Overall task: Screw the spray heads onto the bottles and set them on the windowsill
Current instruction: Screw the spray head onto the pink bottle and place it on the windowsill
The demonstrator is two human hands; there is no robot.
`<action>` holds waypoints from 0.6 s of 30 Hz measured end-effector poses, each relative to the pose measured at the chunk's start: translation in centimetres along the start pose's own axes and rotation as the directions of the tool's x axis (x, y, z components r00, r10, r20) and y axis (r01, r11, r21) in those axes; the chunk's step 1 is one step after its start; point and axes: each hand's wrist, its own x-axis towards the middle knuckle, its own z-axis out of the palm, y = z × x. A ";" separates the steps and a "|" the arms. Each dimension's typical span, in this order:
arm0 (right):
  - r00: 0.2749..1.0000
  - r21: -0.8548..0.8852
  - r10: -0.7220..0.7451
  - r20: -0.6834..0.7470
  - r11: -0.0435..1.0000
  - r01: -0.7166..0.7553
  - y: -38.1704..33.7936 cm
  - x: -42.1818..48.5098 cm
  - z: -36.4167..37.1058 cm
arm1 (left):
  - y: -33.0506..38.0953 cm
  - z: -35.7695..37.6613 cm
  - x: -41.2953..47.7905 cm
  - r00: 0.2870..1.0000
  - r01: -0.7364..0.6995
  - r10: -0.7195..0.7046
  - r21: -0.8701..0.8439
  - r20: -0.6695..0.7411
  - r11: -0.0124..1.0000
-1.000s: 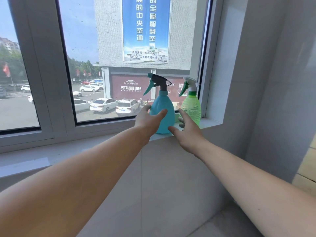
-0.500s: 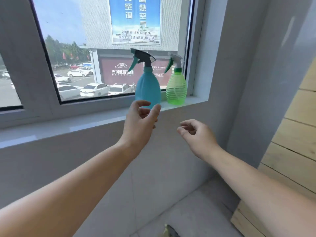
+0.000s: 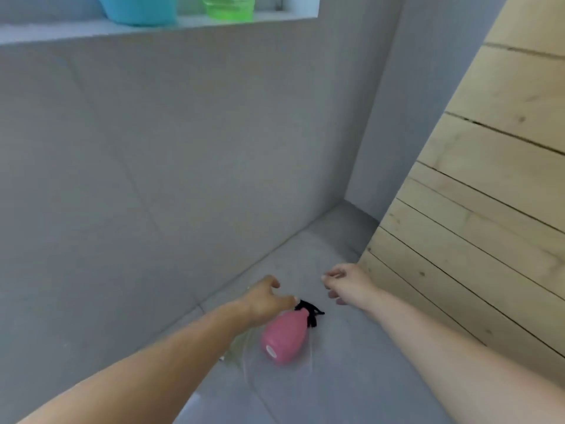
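A pink bottle [image 3: 285, 335] lies on its side on the grey floor, a black spray head [image 3: 308, 310] at its neck. My left hand [image 3: 266, 298] hovers just above the neck end, fingers apart, holding nothing. To the right of the spray head is my right hand [image 3: 348, 286], its fingers loosely curled and empty. At the top edge, the bases of a blue bottle [image 3: 140, 9] and a green bottle [image 3: 229, 7] stand on the windowsill [image 3: 61, 29]. The frame is motion-blurred.
A pale wooden plank wall [image 3: 489, 179] rises close on the right. A grey tiled wall [image 3: 153, 148] runs below the sill down to the floor [image 3: 351, 377]. Something clear and faint lies under the pink bottle.
The view has dropped from the window to the floor. Both hands came down from the sill, away from the blue and green bottles, and now reach towards the pink bottle.
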 end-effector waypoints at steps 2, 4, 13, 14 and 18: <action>0.996 0.042 0.084 0.032 0.995 -0.085 2.8 1.5 1.0 | -1.8 2.0 3.0 0.999 0.038 -0.037 0.063 -0.023 0.997; 0.989 0.077 0.142 0.049 0.986 -0.145 5.0 3.1 2.1 | -2.8 3.3 4.8 0.997 0.071 -0.070 0.094 -0.010 0.993; 0.978 0.006 0.204 0.038 0.979 -0.204 11.3 10.3 7.2 | -6.6 8.1 10.1 0.992 0.129 -0.128 0.155 -0.018 0.979; 0.978 -0.012 0.205 0.033 0.979 -0.204 11.7 10.7 7.6 | -7.0 8.4 10.2 0.989 0.149 -0.145 0.162 -0.036 0.975; 0.976 -0.098 0.219 0.005 0.971 -0.217 12.7 11.9 8.8 | -8.6 9.3 10.3 0.973 0.227 -0.226 0.018 -0.045 0.974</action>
